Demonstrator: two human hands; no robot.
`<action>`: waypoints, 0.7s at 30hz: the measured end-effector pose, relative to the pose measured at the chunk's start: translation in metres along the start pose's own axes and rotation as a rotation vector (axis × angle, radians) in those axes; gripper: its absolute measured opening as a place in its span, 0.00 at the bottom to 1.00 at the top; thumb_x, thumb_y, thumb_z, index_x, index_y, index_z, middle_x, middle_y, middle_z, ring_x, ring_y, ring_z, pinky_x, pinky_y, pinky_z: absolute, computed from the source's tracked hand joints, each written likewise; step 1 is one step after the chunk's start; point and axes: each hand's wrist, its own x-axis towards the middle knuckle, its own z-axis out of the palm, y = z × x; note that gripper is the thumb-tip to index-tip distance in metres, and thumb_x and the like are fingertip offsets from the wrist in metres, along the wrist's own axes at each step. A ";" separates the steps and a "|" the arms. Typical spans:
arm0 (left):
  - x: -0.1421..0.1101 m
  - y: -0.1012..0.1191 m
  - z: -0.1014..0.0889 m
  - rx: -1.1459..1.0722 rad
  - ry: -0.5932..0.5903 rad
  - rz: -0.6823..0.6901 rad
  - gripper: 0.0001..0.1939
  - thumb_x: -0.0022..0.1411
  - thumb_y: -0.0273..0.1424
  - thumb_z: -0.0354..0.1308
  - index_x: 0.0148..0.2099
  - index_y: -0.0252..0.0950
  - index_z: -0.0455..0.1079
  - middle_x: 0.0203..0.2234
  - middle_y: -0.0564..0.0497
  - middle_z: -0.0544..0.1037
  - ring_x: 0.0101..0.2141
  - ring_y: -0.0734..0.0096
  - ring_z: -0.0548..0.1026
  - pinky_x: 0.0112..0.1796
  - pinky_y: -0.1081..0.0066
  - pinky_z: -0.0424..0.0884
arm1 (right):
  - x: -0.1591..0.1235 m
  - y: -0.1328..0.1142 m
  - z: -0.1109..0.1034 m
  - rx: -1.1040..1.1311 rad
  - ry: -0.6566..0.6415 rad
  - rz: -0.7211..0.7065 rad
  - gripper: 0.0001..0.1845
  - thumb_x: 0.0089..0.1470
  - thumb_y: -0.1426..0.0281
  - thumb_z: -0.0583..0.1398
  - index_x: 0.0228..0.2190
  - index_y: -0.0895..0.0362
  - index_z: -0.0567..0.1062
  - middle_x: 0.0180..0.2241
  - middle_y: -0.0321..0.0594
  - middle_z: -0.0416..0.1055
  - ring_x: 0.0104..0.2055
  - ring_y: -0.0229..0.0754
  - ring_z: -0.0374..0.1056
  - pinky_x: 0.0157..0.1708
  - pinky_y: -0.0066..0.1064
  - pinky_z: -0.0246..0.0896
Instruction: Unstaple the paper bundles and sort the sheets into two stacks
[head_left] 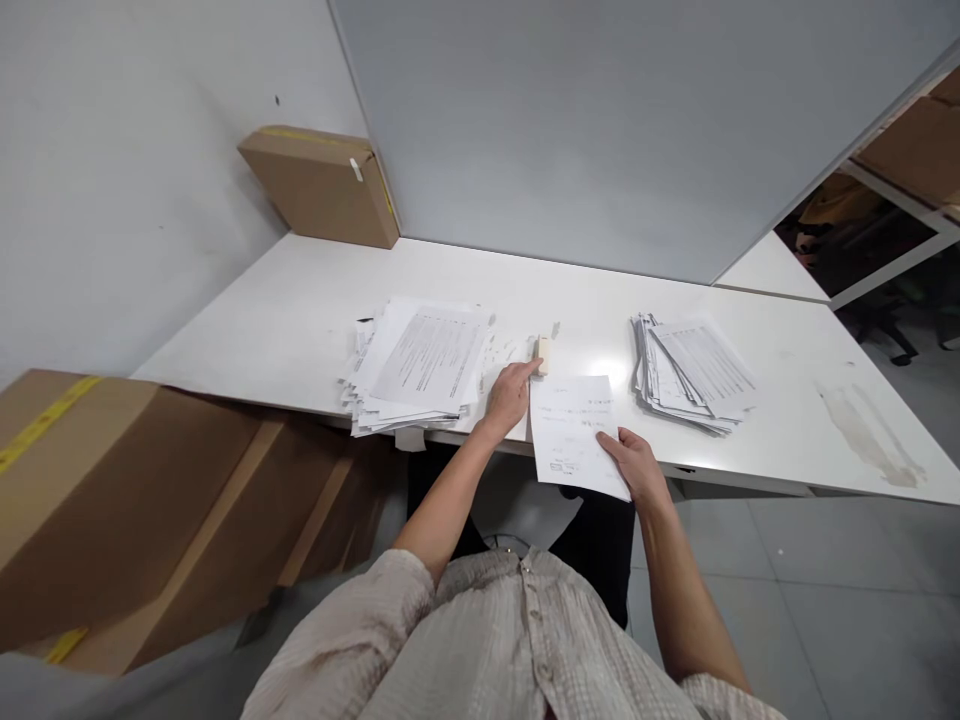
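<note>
My left hand (pixel 508 396) rests on the white desk (pixel 300 320), its fingertips touching a small beige block (pixel 543 355) that looks like a stamp or eraser; the fingers are loosely curled. My right hand (pixel 634 462) grips the lower right corner of a single printed sheet (pixel 574 425) that hangs over the desk's front edge. A messy stack of printed papers (pixel 420 365) lies left of my left hand. A second stack of papers (pixel 694 372) sits to the right of the sheet.
A cardboard box (pixel 322 185) leans against the wall at the desk's back left corner. Large cardboard boxes (pixel 112 500) stand on the floor to my left. A grey partition (pixel 637 130) backs the desk. A stain (pixel 866 435) marks the desk's right end.
</note>
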 end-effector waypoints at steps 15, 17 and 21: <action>-0.001 0.005 0.004 0.113 -0.066 -0.072 0.28 0.58 0.16 0.39 0.54 0.39 0.68 0.39 0.47 0.69 0.43 0.64 0.65 0.46 0.67 0.64 | 0.000 -0.008 0.006 -0.085 0.023 -0.049 0.16 0.43 0.60 0.65 0.33 0.56 0.74 0.32 0.41 0.78 0.30 0.47 0.74 0.29 0.34 0.69; -0.001 0.005 0.003 0.131 -0.076 -0.074 0.29 0.57 0.16 0.38 0.55 0.39 0.67 0.39 0.46 0.69 0.43 0.63 0.65 0.45 0.66 0.64 | -0.002 -0.011 0.005 -0.095 0.022 -0.045 0.16 0.43 0.60 0.64 0.34 0.56 0.74 0.32 0.41 0.78 0.30 0.48 0.74 0.29 0.35 0.69; -0.001 0.007 0.002 0.163 -0.084 -0.066 0.30 0.57 0.16 0.39 0.58 0.40 0.64 0.40 0.46 0.69 0.44 0.64 0.65 0.45 0.66 0.65 | -0.015 -0.025 -0.008 -0.102 0.080 -0.066 0.17 0.42 0.62 0.65 0.35 0.57 0.74 0.32 0.41 0.78 0.30 0.47 0.73 0.30 0.35 0.69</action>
